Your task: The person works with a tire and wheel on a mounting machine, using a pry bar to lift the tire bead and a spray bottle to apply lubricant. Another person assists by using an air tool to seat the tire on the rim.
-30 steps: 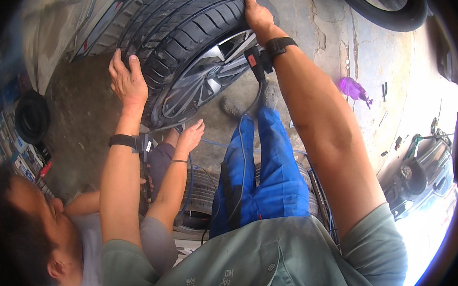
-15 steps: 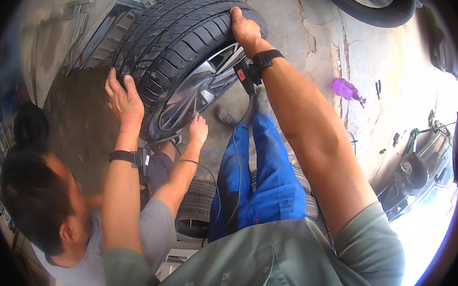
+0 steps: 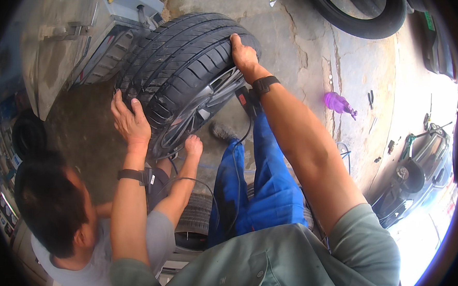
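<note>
The black rubber tyre (image 3: 184, 55) with its silver-and-dark spoked metal rim (image 3: 205, 101) leans in the upper centre-left of the frame, tread toward the upper left and spokes turned toward the lower right. Your left hand (image 3: 132, 125) is spread, fingers apart, alongside the tread at the tyre's left edge; your right hand (image 3: 245, 57) lies at its upper right shoulder with the thumb on the tread, but its fingers are out of sight, so there is no telling how firmly it grips. To steady the tyre well, press evenly from both sides, since a leaning weight would probably swing toward whichever hand yields first. Mind the curled bare hand of your co-worker (image 3: 193, 145), just below the rim near the middle of the frame; whether it touches the spokes is unclear, so any tilt is best made slowly. Watch also the thin dark cable (image 3: 250, 127) hanging from your right wrist toward your blue trousers (image 3: 274, 184), which could snag, and mind the grey shoe (image 3: 221, 131) near the tyre's lower edge
</note>
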The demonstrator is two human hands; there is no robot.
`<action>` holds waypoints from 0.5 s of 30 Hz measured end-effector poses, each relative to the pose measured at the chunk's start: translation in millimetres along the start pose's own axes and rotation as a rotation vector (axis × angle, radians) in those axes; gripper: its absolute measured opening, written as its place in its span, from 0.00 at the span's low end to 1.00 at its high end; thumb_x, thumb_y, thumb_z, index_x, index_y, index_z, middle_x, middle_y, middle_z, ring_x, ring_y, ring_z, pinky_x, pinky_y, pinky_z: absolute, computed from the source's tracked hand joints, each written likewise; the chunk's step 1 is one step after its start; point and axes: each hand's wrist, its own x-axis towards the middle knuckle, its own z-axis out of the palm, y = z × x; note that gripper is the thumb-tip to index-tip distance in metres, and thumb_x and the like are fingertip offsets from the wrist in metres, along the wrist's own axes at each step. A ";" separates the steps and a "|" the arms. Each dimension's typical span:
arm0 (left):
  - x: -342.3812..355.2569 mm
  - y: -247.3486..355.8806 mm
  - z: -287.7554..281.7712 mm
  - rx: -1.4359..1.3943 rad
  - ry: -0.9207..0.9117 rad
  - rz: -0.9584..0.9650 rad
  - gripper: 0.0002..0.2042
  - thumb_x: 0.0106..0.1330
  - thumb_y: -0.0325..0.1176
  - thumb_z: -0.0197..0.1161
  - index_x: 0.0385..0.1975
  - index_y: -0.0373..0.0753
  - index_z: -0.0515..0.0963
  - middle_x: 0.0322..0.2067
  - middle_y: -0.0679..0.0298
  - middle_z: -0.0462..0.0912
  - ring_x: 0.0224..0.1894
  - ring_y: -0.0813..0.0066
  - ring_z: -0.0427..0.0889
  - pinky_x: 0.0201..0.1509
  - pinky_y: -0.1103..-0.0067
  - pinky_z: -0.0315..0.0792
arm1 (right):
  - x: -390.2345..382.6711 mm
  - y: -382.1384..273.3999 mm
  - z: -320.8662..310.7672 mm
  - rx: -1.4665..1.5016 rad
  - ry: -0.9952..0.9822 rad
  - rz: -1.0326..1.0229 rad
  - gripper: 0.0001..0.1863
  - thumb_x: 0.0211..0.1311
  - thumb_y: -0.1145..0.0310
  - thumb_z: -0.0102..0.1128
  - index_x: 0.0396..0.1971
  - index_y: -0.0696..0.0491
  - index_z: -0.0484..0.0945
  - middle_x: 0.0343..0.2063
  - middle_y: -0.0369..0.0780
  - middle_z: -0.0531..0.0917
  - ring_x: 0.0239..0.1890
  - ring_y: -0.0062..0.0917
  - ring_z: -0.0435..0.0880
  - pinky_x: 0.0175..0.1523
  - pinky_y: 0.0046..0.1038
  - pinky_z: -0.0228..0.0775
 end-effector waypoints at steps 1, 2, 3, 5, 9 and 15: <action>2.0 -0.4 -0.2 -0.009 -0.009 -0.018 0.30 0.77 0.52 0.45 0.72 0.39 0.63 0.69 0.48 0.65 0.70 0.45 0.68 0.69 0.54 0.63 | 1.3 -0.8 -1.2 0.039 -0.011 0.035 0.21 0.80 0.56 0.32 0.65 0.49 0.62 0.45 0.66 0.83 0.50 0.63 0.83 0.64 0.50 0.69; 4.4 6.2 4.9 -0.035 -0.022 -0.031 0.30 0.76 0.52 0.47 0.72 0.40 0.63 0.70 0.50 0.64 0.71 0.47 0.67 0.68 0.52 0.63 | 7.4 11.5 -2.3 -0.001 0.007 0.007 0.22 0.80 0.55 0.32 0.65 0.48 0.62 0.45 0.66 0.83 0.49 0.64 0.83 0.64 0.50 0.68; 6.3 7.3 4.1 -0.034 -0.020 -0.033 0.30 0.76 0.52 0.47 0.72 0.40 0.63 0.70 0.50 0.64 0.71 0.47 0.67 0.68 0.52 0.63 | 8.7 7.9 -4.1 0.014 -0.003 0.037 0.22 0.80 0.55 0.32 0.65 0.47 0.62 0.44 0.66 0.83 0.49 0.64 0.83 0.64 0.50 0.69; 10.8 13.1 0.9 -0.026 -0.029 -0.021 0.31 0.76 0.52 0.46 0.72 0.40 0.62 0.70 0.50 0.64 0.71 0.46 0.67 0.68 0.53 0.63 | 10.6 5.6 -7.3 0.005 -0.008 0.036 0.21 0.81 0.56 0.32 0.66 0.46 0.62 0.43 0.67 0.83 0.49 0.64 0.83 0.61 0.52 0.71; 21.9 28.5 -9.0 -0.008 -0.026 -0.007 0.32 0.77 0.52 0.44 0.73 0.36 0.60 0.70 0.47 0.63 0.71 0.45 0.66 0.69 0.53 0.63 | 23.7 4.0 -10.3 -0.034 -0.050 0.030 0.22 0.81 0.58 0.33 0.69 0.45 0.62 0.43 0.69 0.82 0.45 0.66 0.84 0.60 0.52 0.72; 31.5 73.8 3.7 0.055 -0.023 -0.142 0.30 0.79 0.49 0.43 0.71 0.32 0.61 0.68 0.43 0.64 0.69 0.43 0.66 0.70 0.55 0.63 | 93.5 -10.6 -49.4 -0.009 -0.116 0.069 0.26 0.82 0.54 0.31 0.69 0.51 0.64 0.44 0.72 0.80 0.48 0.64 0.83 0.59 0.51 0.73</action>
